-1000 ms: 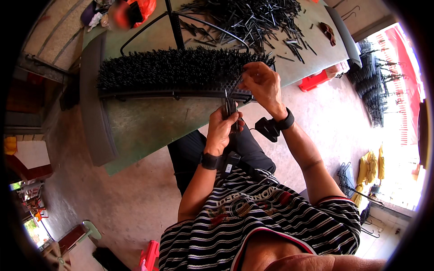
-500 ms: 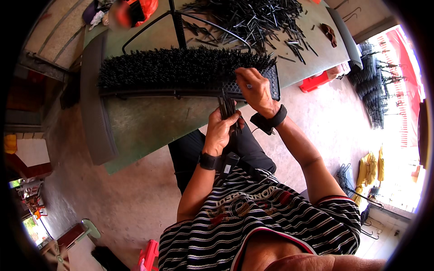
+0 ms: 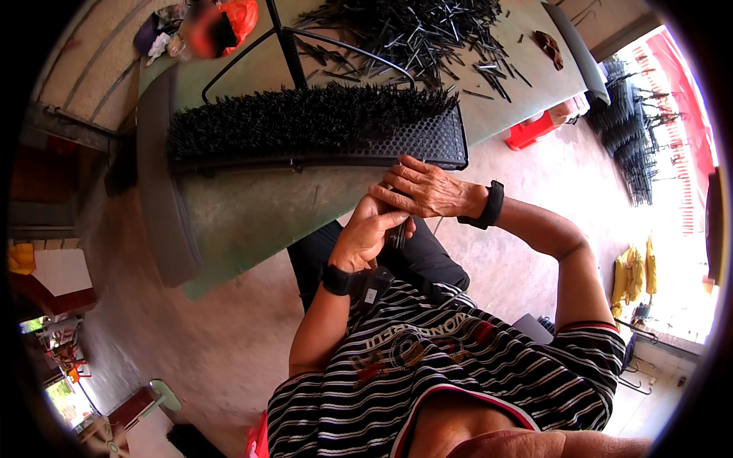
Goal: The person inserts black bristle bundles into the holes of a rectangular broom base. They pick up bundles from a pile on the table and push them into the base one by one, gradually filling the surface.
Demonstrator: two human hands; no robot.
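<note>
My left hand (image 3: 363, 238) is closed around a bundle of thin black strips (image 3: 398, 237), whose lower ends show below the fingers. Over the top of that bundle lies my right hand (image 3: 427, 189), its fingers stretched out and touching the left hand; its thumb and the strips' upper ends are hidden. Just beyond both hands is a long black perforated panel (image 3: 439, 137) at the table edge. Dense upright black strips (image 3: 267, 122) fill most of it like bristles, while bare holes show at its right end and along part of its front.
The greenish table (image 3: 244, 221) carries a large heap of loose black strips (image 3: 427, 34) at the back. A black metal frame (image 3: 289, 46) rises behind the panel. An orange bag (image 3: 240, 23) lies at the far left, a red stool (image 3: 531, 131) stands right, and stacked black racks (image 3: 630, 137) stand farther right.
My right hand has come back from the panel's right end to the bundle, uncovering the bare holes. My left hand still holds the strips, slightly lower and turned.
</note>
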